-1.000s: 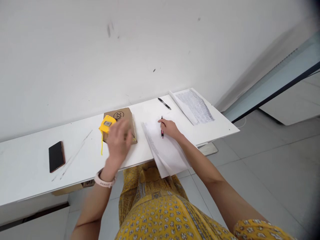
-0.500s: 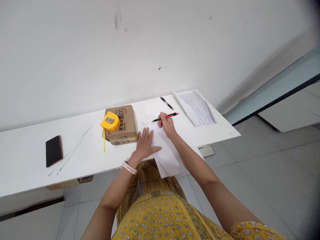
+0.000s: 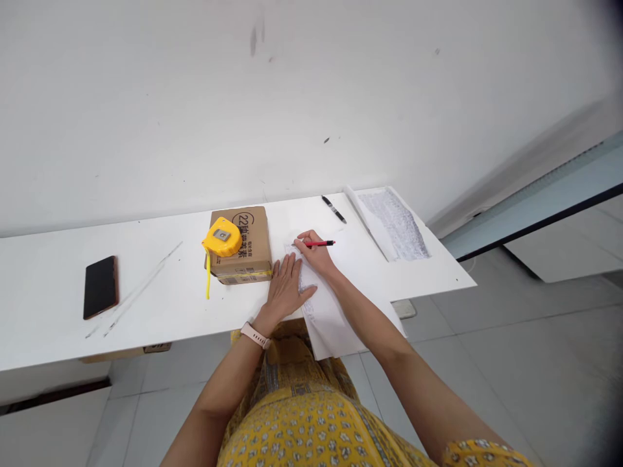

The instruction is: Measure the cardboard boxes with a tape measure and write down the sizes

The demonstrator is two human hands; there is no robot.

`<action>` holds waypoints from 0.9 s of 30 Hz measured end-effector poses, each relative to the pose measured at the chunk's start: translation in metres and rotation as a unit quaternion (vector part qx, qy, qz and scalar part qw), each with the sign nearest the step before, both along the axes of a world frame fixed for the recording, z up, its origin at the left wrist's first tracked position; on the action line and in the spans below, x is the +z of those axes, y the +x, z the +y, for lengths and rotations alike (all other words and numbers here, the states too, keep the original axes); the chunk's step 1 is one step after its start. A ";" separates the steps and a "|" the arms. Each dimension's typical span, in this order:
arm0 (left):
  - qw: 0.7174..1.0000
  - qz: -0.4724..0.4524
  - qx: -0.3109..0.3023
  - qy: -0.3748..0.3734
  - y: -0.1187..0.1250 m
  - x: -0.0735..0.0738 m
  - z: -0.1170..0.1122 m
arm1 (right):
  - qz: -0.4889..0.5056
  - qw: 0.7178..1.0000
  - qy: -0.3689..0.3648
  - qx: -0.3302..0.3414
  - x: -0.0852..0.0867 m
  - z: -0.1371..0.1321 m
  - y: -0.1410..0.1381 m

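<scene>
My left hand [image 3: 285, 287] lies flat with fingers stretched out on the left edge of a white sheet of paper [image 3: 335, 311] that hangs over the front edge of the white table [image 3: 160, 292]. My right hand [image 3: 315, 251] grips a red pen [image 3: 318, 244], its tip resting on the top of the sheet. Just left of my hands sits a small cardboard box [image 3: 246, 250] with a yellow tape measure [image 3: 221, 240] on its top left corner, a short length of tape hanging down.
A black phone [image 3: 100, 286] lies at the table's left. A black pen [image 3: 333, 209] and a printed sheet [image 3: 394, 222] lie at the back right. The table stands against a white wall. A grey tiled floor lies below and to the right.
My left hand came away from the tape measure and settled flat on the paper. My right hand swung the red pen round and set its tip on the top of the sheet.
</scene>
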State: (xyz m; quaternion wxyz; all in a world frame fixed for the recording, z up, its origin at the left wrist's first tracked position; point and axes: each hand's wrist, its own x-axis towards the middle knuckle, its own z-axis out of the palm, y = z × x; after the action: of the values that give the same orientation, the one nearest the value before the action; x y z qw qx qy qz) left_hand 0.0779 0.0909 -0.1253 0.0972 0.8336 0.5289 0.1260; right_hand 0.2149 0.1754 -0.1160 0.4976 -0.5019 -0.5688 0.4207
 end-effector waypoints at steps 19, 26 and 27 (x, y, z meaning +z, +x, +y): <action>1.000 -0.024 0.011 -0.010 0.002 0.004 0.000 | -0.064 0.998 0.009 -0.023 -0.005 0.001 -0.001; 1.000 -0.029 0.008 -0.006 0.002 0.002 0.000 | -0.075 0.997 0.009 -0.025 -0.006 0.001 -0.001; 1.000 -0.029 0.008 -0.008 0.002 0.003 0.000 | -0.079 0.997 0.007 -0.024 -0.006 0.001 -0.001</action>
State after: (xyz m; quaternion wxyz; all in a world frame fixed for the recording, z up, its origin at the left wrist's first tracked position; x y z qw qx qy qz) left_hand 0.0798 0.0908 -0.1227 0.1185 0.8247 0.5333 0.1464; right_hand 0.2135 0.1768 -0.1223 0.4647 -0.5434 -0.5971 0.3635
